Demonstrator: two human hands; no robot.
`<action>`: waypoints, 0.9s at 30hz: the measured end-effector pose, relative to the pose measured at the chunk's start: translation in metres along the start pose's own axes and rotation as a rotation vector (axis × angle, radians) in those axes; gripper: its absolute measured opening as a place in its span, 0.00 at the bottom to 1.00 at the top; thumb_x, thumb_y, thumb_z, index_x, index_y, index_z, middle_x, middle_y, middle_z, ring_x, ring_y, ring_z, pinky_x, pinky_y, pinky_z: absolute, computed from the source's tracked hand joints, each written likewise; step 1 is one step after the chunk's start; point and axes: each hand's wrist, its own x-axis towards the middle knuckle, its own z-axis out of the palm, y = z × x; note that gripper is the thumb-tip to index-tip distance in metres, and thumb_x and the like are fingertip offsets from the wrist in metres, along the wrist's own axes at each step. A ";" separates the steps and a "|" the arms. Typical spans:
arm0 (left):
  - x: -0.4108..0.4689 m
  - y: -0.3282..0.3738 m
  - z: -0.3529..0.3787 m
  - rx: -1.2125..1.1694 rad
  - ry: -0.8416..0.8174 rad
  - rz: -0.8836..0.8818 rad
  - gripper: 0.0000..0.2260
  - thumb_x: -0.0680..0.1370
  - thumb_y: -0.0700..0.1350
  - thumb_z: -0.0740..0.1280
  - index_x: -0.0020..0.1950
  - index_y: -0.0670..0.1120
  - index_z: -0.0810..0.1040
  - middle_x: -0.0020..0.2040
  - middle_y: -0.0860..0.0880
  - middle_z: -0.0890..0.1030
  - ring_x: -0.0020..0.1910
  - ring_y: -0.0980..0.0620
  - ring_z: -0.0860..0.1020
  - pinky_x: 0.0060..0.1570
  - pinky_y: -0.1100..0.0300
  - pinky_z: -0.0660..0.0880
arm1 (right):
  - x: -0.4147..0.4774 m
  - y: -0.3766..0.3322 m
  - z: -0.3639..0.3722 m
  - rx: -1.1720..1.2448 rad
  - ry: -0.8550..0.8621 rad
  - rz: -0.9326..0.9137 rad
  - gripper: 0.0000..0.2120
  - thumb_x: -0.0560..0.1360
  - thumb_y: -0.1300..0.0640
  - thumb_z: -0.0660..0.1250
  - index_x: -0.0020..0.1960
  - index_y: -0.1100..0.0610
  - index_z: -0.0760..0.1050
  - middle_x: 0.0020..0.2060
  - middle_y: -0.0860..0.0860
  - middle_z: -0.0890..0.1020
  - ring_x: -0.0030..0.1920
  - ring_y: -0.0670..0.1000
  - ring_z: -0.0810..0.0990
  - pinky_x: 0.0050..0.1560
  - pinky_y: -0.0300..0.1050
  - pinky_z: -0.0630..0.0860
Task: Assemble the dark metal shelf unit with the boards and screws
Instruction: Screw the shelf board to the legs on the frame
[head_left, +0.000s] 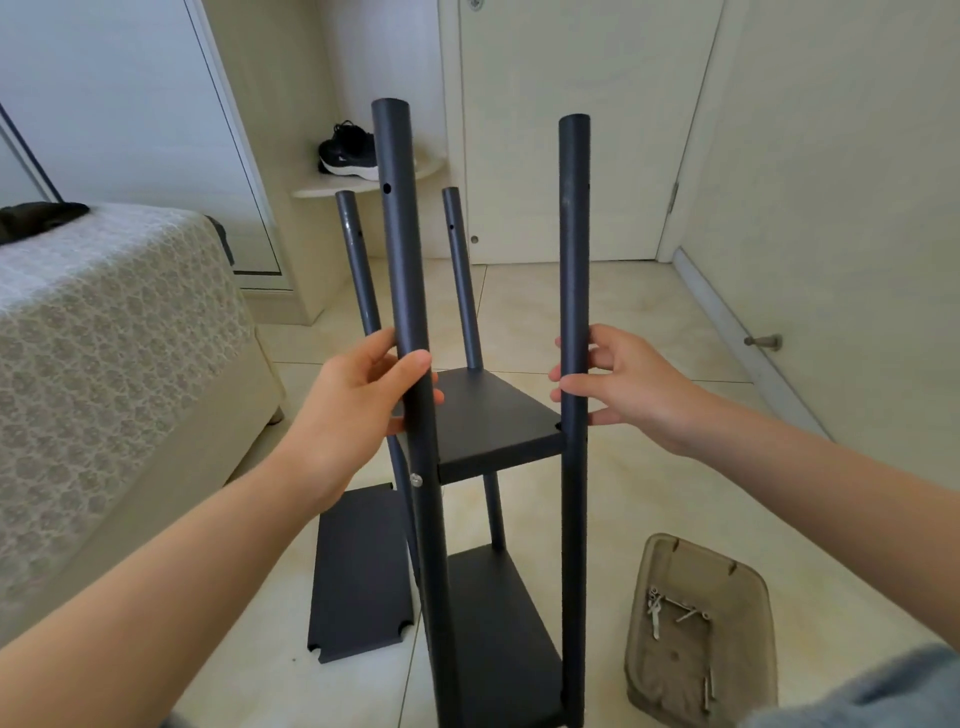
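The dark metal shelf unit stands upright on the tiled floor in front of me, with several round posts. Two dark boards are fitted between the posts: an upper board (493, 415) and a lower board (498, 623). My left hand (358, 400) grips the near left post (402, 260) just above the upper board. My right hand (623, 384) holds the near right post (574, 260) at the same height, fingers curled round it. A silver screw head (416, 479) shows on the left post by the upper board. A loose dark board (358, 571) lies flat on the floor to the left.
A translucent tray (701, 629) with screws and a hex key lies on the floor at the lower right. A bed with a patterned cover (104, 338) is close on the left. A closed door (571, 130) and a black shoe (348, 150) on a low ledge are behind.
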 end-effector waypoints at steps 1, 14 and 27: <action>0.001 0.001 0.000 0.032 0.014 0.013 0.08 0.82 0.47 0.64 0.59 0.57 0.76 0.45 0.49 0.85 0.47 0.53 0.85 0.43 0.62 0.83 | -0.003 -0.001 -0.002 0.000 -0.005 -0.005 0.21 0.76 0.64 0.69 0.66 0.53 0.69 0.52 0.52 0.82 0.53 0.54 0.82 0.52 0.55 0.82; 0.018 0.005 -0.001 0.242 -0.027 0.124 0.24 0.82 0.43 0.65 0.78 0.53 0.66 0.60 0.49 0.81 0.51 0.55 0.85 0.52 0.57 0.82 | -0.016 0.005 -0.015 0.051 -0.040 -0.035 0.30 0.75 0.68 0.69 0.70 0.49 0.63 0.56 0.54 0.80 0.57 0.56 0.81 0.53 0.62 0.81; 0.025 -0.008 0.016 0.324 -0.043 0.118 0.18 0.82 0.38 0.65 0.61 0.62 0.73 0.54 0.55 0.81 0.47 0.61 0.84 0.41 0.72 0.78 | -0.006 0.034 -0.018 -0.051 -0.021 -0.073 0.32 0.74 0.65 0.72 0.65 0.40 0.59 0.55 0.47 0.78 0.51 0.48 0.81 0.40 0.40 0.82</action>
